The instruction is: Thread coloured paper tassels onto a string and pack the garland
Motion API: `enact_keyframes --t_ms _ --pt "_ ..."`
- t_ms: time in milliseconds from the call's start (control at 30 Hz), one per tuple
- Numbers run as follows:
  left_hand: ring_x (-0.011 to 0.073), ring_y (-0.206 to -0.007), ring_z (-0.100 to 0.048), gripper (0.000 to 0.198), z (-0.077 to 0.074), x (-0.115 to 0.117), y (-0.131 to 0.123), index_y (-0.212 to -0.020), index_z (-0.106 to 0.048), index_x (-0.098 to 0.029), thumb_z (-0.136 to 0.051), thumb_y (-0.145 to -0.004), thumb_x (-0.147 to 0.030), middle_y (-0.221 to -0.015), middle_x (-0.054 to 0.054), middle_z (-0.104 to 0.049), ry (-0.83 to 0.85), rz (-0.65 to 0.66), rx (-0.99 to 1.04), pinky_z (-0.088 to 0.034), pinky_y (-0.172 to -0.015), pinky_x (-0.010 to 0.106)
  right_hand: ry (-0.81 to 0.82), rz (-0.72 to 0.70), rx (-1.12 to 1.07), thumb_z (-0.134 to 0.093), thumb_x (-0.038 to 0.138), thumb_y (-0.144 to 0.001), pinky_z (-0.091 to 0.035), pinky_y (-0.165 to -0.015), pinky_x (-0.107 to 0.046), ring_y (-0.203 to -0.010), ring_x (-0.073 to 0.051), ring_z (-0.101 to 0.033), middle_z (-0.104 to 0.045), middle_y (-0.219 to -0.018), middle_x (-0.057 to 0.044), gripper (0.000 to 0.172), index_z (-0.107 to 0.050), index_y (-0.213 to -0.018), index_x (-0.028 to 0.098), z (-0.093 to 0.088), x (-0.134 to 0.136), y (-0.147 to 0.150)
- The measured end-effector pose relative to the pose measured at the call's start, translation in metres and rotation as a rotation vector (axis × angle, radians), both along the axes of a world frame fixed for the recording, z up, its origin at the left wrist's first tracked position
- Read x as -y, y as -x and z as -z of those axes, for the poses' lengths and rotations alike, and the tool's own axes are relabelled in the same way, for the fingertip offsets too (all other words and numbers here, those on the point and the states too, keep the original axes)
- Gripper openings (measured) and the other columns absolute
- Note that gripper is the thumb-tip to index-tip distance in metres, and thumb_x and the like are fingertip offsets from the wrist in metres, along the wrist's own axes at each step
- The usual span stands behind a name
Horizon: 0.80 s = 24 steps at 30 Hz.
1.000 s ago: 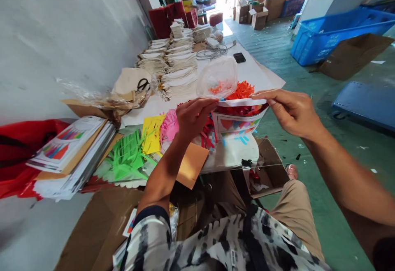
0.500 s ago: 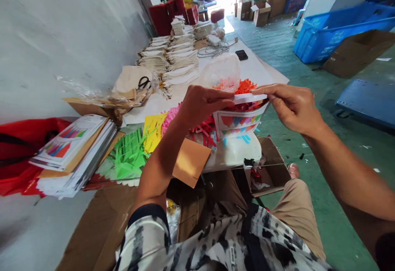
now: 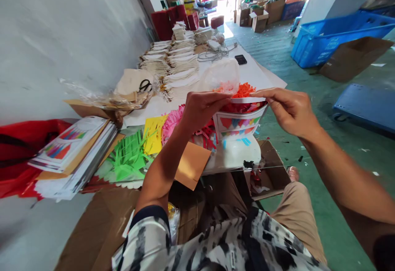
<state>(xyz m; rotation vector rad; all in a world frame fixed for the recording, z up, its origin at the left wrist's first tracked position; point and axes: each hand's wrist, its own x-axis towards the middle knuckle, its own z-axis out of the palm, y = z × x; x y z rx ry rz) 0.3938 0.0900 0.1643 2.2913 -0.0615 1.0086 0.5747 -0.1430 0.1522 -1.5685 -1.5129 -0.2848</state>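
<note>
A white paper strip (image 3: 247, 100) is stretched between my two hands, its left end pinched by my left hand (image 3: 200, 108) and its right end by the closed fingers of my right hand (image 3: 291, 108). Just below is a white-edged sheet with a colourful print (image 3: 239, 125); whether it joins the strip I cannot tell. Dark red cut paper (image 3: 242, 107) shows between them. Orange-red paper fringe (image 3: 246, 90) and a clear plastic bag (image 3: 220, 75) lie behind. Left of my left forearm are pink fringe (image 3: 172, 125), yellow fringe (image 3: 154, 133) and green fringe (image 3: 128, 156).
A tan card (image 3: 193, 164) overhangs the table's near edge. Printed sheets (image 3: 72, 143) are stacked at left, near scissors (image 3: 145, 85). Bundles of white paper pieces (image 3: 180, 73) line the back. An open carton (image 3: 271, 172) stands below at right; a blue crate (image 3: 327, 47) is on the floor.
Both hands and the strip have dropped slightly in the picture, and the strip now lies flatter. The hold at each end looks the same.
</note>
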Motion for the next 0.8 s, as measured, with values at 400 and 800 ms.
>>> enact_keyframes --t_ms 400,800 --pt "0.0224 -0.124 -0.078 0.045 0.02 0.022 0.012 -0.149 -0.069 -0.034 -0.073 -0.105 -0.034 -0.139 0.005 -0.08 -0.133 0.022 0.057 -0.066 -0.108 0.042 0.017 -0.126 -0.2 -0.055 0.046 -0.112 -0.064 -0.108 -0.052 -0.122 -0.029 -0.079 -0.084 -0.127 -0.001 0.033 -0.082 -0.13 0.043 0.0 -0.001 -0.004" --pt "0.0266 -0.141 -0.066 0.021 0.024 0.012 -0.002 -0.123 -0.079 -0.035 -0.076 -0.103 -0.041 -0.128 0.0 -0.081 -0.395 -0.053 0.136 -0.046 -0.129 0.06 -0.014 -0.055 0.139 -0.067 0.037 -0.108 -0.065 -0.107 -0.042 -0.123 -0.023 -0.08 -0.08 -0.138 0.0 0.041 -0.073 -0.148 0.041 0.013 -0.001 0.005"
